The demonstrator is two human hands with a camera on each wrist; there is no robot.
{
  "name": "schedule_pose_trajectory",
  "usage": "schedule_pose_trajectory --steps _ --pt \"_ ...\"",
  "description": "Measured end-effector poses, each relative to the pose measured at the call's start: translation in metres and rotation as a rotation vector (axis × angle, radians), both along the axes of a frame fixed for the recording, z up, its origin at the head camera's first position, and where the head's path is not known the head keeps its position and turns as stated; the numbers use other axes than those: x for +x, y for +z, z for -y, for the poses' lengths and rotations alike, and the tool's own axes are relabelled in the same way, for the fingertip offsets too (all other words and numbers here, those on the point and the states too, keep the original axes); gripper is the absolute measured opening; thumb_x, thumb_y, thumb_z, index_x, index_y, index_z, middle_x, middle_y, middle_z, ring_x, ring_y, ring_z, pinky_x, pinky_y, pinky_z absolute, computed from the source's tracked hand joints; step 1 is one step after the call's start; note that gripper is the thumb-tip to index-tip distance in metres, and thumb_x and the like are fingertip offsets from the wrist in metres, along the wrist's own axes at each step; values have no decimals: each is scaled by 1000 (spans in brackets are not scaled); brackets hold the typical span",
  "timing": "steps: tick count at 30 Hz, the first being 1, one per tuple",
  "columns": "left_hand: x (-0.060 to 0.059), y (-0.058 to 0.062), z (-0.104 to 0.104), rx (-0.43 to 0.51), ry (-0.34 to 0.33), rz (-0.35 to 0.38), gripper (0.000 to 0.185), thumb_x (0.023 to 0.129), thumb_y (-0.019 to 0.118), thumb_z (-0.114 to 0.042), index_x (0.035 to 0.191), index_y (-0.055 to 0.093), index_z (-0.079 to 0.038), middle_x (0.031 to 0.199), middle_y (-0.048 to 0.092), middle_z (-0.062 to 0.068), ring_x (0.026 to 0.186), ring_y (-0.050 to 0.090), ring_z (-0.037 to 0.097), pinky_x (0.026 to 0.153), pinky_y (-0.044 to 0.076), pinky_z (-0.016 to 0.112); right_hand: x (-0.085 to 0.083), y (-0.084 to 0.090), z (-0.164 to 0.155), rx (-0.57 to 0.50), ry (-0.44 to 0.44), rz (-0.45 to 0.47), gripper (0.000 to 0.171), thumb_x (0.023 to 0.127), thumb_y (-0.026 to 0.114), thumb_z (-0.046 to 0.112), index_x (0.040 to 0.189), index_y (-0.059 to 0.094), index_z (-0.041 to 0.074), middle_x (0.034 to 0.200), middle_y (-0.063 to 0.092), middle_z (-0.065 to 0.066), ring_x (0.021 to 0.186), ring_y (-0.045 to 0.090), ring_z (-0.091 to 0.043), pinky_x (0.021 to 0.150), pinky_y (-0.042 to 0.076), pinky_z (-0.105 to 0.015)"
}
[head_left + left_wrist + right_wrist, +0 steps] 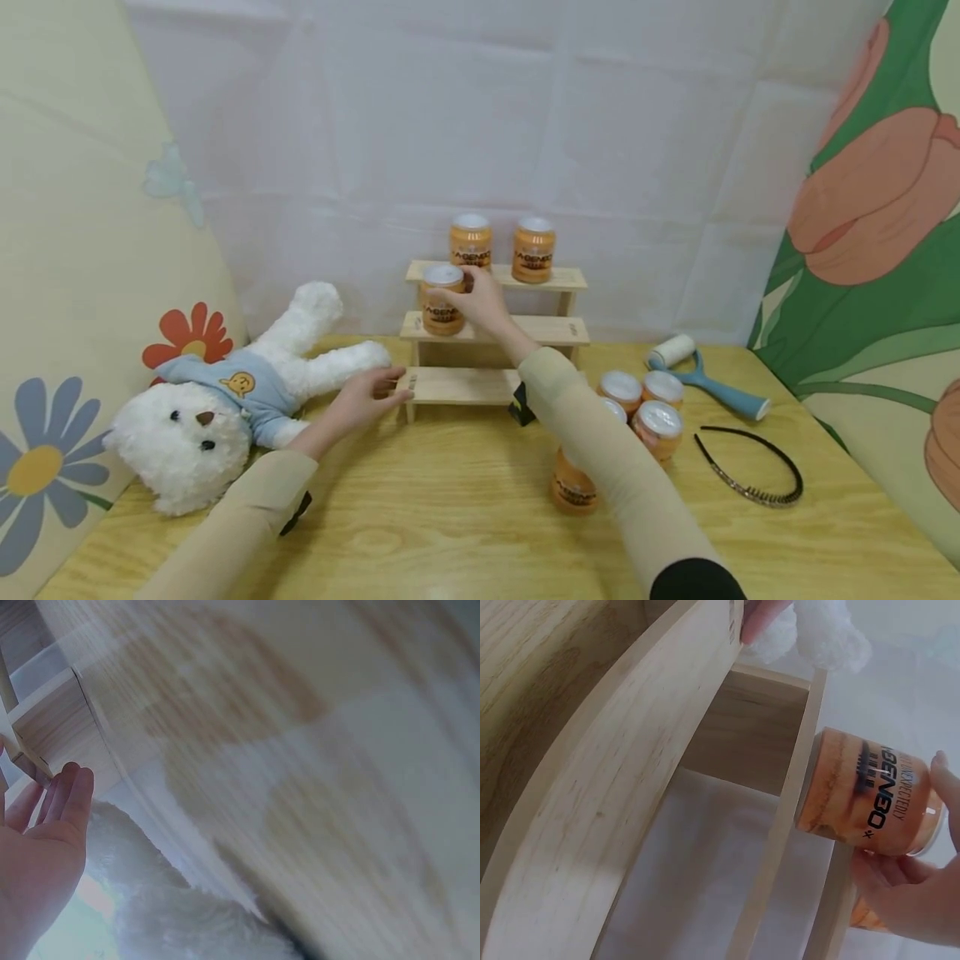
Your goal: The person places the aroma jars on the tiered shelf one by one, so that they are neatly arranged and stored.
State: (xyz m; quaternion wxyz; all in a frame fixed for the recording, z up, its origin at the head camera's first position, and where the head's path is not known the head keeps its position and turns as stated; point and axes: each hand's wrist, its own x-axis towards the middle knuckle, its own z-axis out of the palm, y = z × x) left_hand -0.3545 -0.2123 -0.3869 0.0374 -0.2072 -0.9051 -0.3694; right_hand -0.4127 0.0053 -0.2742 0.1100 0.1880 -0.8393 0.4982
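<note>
A three-tier wooden shelf (465,386) stands at the back of the table. My right hand (483,304) holds an orange can (442,312) with a silver lid between thumb and fingers, at the left end of the middle tier. In the right wrist view the can (866,791) shows its dark lettering, with its base right at the tier's edge. My left hand (365,398) touches the left end of the lowest tier; in the left wrist view its fingers (75,799) lie fairly straight at the board's corner. Two more orange cans, one at left (471,237) and one at right (534,254), sit on the top tier.
Several orange cans (657,429) are grouped on the table at right, partly behind my right forearm. Beyond them lie a blue-handled lint roller (723,393) and a black headband (787,467). A white plush bear (187,437) in a blue shirt lies at left.
</note>
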Motion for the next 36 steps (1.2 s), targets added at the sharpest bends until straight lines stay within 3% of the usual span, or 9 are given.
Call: schedule_pose_trajectory --steps 8,17,29,36 --pt "0 0 1 -6 -4 16 62 93 59 -34 139 42 3 139 44 25 119 51 42 96 48 49 12 12 -11 30 4 20 76 80 74 39 139 42 2 135 50 -12 119 53 -23 99 48 -33" --pt "0 0 2 -9 7 43 64 93 58 -39 141 40 0 141 42 24 121 49 42 97 47 50 32 19 -47 93 4 22 72 79 72 46 136 48 9 137 51 -8 122 52 -25 100 47 -36" --pt "-1 2 2 -16 -7 31 63 93 58 -36 140 40 3 140 43 26 120 50 43 95 48 49 53 6 -88 106 43 34 66 83 70 41 135 50 7 135 54 -10 122 53 -24 103 45 -36" --pt "-3 0 1 -11 -8 32 64 93 58 -36 139 41 4 139 43 27 119 50 42 96 48 49 68 -3 -108 97 104 14 52 86 69 26 130 53 2 131 56 -17 118 55 -29 104 43 -41"
